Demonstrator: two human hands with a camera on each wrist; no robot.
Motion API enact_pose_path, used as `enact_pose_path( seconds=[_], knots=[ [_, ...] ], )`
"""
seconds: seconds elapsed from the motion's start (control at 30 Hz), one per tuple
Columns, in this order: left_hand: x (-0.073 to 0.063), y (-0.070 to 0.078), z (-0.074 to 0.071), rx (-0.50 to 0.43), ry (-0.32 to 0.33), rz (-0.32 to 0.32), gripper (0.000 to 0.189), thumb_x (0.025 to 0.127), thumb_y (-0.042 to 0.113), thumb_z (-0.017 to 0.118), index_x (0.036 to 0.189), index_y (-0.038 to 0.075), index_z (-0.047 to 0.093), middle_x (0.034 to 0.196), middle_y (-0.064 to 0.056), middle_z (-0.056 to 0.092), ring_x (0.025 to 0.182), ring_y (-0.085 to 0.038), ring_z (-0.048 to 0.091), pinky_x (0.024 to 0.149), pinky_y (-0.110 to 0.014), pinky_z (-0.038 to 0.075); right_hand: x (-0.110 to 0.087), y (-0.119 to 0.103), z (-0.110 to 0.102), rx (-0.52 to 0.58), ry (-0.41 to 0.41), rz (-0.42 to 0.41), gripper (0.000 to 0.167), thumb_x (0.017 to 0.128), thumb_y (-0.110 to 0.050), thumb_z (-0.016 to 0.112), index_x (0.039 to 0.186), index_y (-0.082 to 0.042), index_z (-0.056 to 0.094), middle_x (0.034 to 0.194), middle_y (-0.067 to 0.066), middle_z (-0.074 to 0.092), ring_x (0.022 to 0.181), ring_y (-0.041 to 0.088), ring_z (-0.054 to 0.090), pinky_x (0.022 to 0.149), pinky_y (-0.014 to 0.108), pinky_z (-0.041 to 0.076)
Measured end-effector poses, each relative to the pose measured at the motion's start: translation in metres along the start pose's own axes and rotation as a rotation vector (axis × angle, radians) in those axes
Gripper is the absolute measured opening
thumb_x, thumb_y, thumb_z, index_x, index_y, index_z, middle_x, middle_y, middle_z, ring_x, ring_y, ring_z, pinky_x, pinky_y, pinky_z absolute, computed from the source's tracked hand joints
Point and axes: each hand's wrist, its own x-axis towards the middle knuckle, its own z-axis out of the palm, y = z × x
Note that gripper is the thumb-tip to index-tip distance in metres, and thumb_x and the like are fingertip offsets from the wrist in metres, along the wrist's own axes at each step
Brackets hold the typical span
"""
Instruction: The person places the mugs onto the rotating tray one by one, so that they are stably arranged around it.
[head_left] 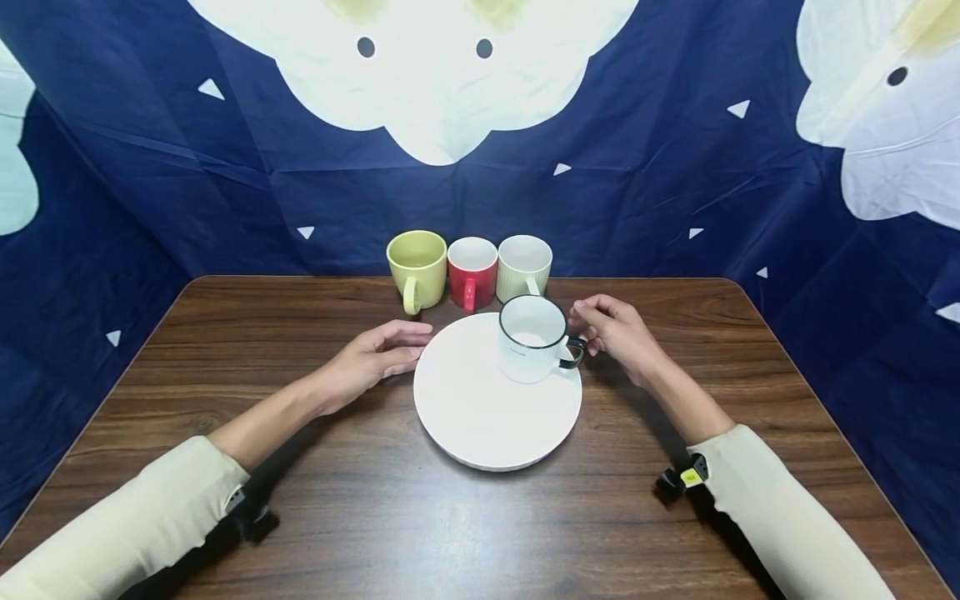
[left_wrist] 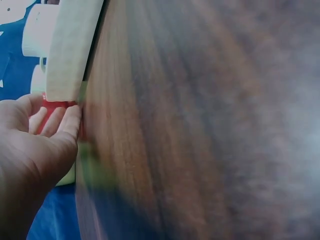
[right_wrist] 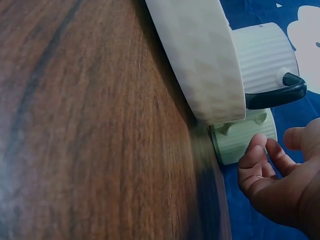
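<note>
A thick round white disc [head_left: 480, 417], like a turntable, lies on the table. On its right rear part stands a white mug [head_left: 522, 357] with a black rim and a black handle [right_wrist: 280, 96] pointing right. My left hand [head_left: 378, 354] is at the disc's left edge, its fingers extended along the side; whether they press on it I cannot tell. To the right of the mug is my right hand [head_left: 618, 337], fingers loosely bent and holding nothing. In the right wrist view a gap shows between these fingers and the handle.
Behind the disc stand a yellow-green mug [head_left: 420, 271], a red mug [head_left: 472, 275] and a pale green ribbed mug [head_left: 522, 267] in a row. They are near the far edge of the brown wooden table [head_left: 360, 517]. A blue patterned cloth [head_left: 337, 167] hangs behind.
</note>
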Motion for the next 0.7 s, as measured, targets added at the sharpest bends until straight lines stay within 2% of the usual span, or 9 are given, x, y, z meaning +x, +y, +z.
enact_pose_path(
  seconds=[0.17, 0.33, 0.5, 0.7],
  knots=[
    [-0.01, -0.002, 0.004, -0.027, -0.007, 0.003, 0.053, 0.116, 0.007, 0.06, 0.166, -0.001, 0.045, 0.171, -0.026, 0.05, 0.147, -0.014, 0.063, 0.117, -0.024, 0.056, 0.005, -0.001, 0.001, 0.011, 0.003, -0.001, 0.031, 0.118, -0.028, 0.06, 0.126, 0.002, 0.063, 0.103, -0.005, 0.072, 0.08, 0.007, 0.061, 0.064, 0.021, 0.052],
    [-0.021, -0.001, 0.009, -0.043, -0.005, 0.0, 0.054, 0.116, 0.006, 0.06, 0.167, -0.001, 0.045, 0.172, -0.025, 0.048, 0.146, -0.013, 0.063, 0.118, -0.024, 0.056, 0.011, -0.001, 0.001, 0.048, 0.0, 0.006, 0.027, 0.118, -0.029, 0.061, 0.123, -0.003, 0.063, 0.107, -0.003, 0.072, 0.079, 0.008, 0.065, 0.064, 0.02, 0.053],
    [-0.03, -0.003, 0.012, -0.04, -0.015, 0.023, 0.056, 0.115, 0.01, 0.063, 0.168, 0.0, 0.045, 0.17, -0.027, 0.049, 0.139, -0.008, 0.068, 0.117, -0.024, 0.056, 0.019, -0.004, 0.005, 0.073, 0.001, 0.019, 0.023, 0.117, -0.029, 0.061, 0.121, -0.007, 0.063, 0.113, -0.003, 0.07, 0.077, 0.007, 0.066, 0.067, 0.017, 0.053],
    [-0.038, -0.008, 0.016, -0.03, 0.008, 0.032, 0.057, 0.115, 0.01, 0.064, 0.168, 0.001, 0.044, 0.169, -0.029, 0.048, 0.135, -0.003, 0.07, 0.115, -0.023, 0.057, 0.026, -0.007, 0.01, 0.057, -0.014, 0.016, 0.03, 0.116, -0.03, 0.063, 0.128, -0.002, 0.064, 0.098, -0.007, 0.067, 0.077, 0.008, 0.063, 0.065, 0.017, 0.05]
  ],
)
